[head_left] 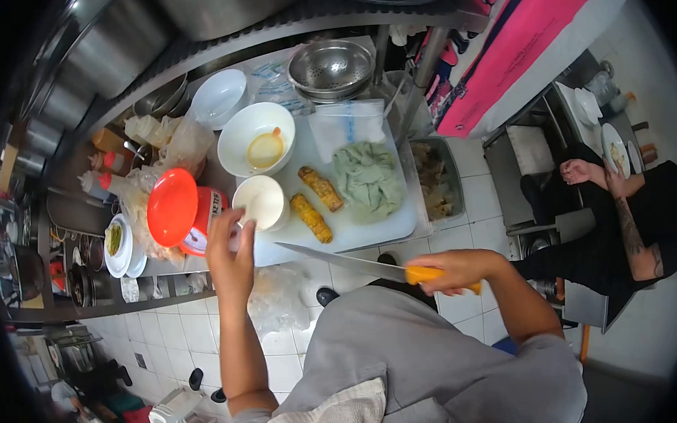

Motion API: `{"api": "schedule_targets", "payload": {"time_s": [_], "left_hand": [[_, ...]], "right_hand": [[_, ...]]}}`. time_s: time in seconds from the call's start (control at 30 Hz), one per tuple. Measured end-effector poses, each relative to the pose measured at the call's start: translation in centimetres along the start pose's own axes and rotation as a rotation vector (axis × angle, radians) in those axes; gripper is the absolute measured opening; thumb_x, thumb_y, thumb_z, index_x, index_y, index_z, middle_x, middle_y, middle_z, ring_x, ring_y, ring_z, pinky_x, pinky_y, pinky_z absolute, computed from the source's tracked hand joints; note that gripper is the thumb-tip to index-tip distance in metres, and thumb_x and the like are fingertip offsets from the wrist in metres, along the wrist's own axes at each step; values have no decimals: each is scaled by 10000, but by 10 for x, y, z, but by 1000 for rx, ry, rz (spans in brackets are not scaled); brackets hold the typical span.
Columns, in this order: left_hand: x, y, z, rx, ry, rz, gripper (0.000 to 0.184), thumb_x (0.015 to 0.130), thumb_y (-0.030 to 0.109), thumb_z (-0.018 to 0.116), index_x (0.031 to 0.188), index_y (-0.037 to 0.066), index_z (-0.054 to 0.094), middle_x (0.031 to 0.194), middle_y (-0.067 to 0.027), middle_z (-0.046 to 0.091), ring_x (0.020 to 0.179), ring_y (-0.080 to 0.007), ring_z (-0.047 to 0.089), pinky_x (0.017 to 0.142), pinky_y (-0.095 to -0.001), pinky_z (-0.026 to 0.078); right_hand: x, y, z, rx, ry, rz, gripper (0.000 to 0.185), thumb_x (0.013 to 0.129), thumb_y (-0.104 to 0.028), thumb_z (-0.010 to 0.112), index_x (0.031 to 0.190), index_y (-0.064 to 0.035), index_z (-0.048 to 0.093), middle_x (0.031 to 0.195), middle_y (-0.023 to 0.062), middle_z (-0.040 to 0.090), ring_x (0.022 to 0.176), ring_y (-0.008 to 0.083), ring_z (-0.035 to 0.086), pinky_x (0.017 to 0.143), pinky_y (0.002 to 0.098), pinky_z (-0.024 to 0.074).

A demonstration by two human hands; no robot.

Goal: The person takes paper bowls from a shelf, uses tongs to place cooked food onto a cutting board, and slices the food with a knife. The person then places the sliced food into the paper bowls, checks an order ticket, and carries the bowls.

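My right hand [455,271] is closed around the yellow handle of a long knife [349,263], its blade pointing left over the board's near edge. At the near left side of a small white bowl [263,200], my left hand [231,251] has its thumb and fingers pinched on the bowl's side. Two browned rolls [312,219] lie on the white cutting board [389,228], right of that bowl. Beside them sits a crumpled green cloth [367,178]. Behind the small bowl, a larger white bowl [236,157] holds some yellowish liquid and a small orange piece.
A red round lid or plate [173,208] leans by a red scale [210,210] on the left. Metal colanders [331,68] stand at the back. A scrap bin [438,179] sits right of the board. Another person [622,212] holds a plate at far right.
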State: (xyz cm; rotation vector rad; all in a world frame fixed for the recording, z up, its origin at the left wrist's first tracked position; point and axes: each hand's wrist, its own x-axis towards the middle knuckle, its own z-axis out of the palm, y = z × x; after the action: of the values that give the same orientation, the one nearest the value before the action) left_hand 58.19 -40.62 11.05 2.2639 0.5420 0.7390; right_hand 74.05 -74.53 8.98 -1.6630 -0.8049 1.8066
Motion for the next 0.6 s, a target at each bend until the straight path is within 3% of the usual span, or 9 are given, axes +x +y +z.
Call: {"api": "schedule_targets", "payload": {"time_s": [0.07, 0.13, 0.2, 0.23, 0.3, 0.37, 0.47, 0.6], "left_hand": [[42, 22, 30, 38, -43, 237, 220, 842, 63, 673, 1047, -3, 627, 986, -136, 625, 894, -259, 615, 760, -327, 492], [89, 57, 78, -151, -144, 247, 280, 822, 85, 703, 1079, 2, 634, 972, -129, 643, 861, -260, 633, 753, -343, 506], [143, 56, 152, -336, -229, 385, 316, 844, 181, 699, 1107, 16, 639, 987, -139, 674, 896, -224, 654, 764, -330, 510], [163, 73, 177, -388, -349, 254, 370, 857, 296, 685, 1082, 6, 640, 948, -137, 679, 836, -203, 676, 745, -325, 519], [197, 96, 223, -365, -486, 37, 440, 862, 398, 665, 1067, 9, 635, 869, -111, 672, 738, -189, 688, 667, -315, 543], [212, 120, 240, -435, -631, -164, 364, 917, 355, 590, 1148, 74, 613, 913, -71, 654, 711, -132, 643, 608, -261, 550], [237, 124, 258, -223, -790, -132, 313, 925, 313, 545, 1120, 80, 622, 908, -77, 656, 713, -153, 649, 633, -277, 565], [245, 133, 257, -210, -863, -204, 276, 910, 258, 525, 1063, 48, 620, 920, -85, 656, 711, -163, 655, 646, -280, 564]], "right_hand": [[-37, 20, -1, 7, 110, 67, 572, 918, -208, 545, 1442, -130, 331, 833, 18, 599, 563, 76, 527, 476, 236, 447], [-60, 34, 1, 52, 178, 71, 571, 917, -211, 557, 1439, -125, 343, 833, 22, 599, 565, 76, 525, 482, 233, 450], [-71, 48, 4, 95, 244, 65, 571, 916, -214, 569, 1436, -120, 354, 832, 26, 599, 567, 77, 523, 489, 230, 453], [-74, 55, 6, 151, 298, 48, 578, 912, -209, 583, 1436, -113, 360, 830, 28, 596, 571, 75, 522, 493, 229, 455], [-79, 68, 9, 208, 338, 31, 585, 907, -204, 598, 1435, -106, 366, 828, 29, 593, 574, 74, 520, 498, 227, 457], [-81, 81, 14, 287, 389, 29, 597, 902, -170, 606, 1437, -84, 356, 822, 25, 584, 576, 71, 517, 493, 224, 452], [-84, 103, 19, 393, 404, -5, 592, 906, -152, 603, 1435, -62, 352, 817, 17, 575, 575, 66, 515, 487, 216, 443], [-82, 125, 12, 420, 408, -42, 580, 911, -149, 597, 1429, -52, 354, 818, 15, 575, 566, 65, 513, 481, 209, 437]]}}
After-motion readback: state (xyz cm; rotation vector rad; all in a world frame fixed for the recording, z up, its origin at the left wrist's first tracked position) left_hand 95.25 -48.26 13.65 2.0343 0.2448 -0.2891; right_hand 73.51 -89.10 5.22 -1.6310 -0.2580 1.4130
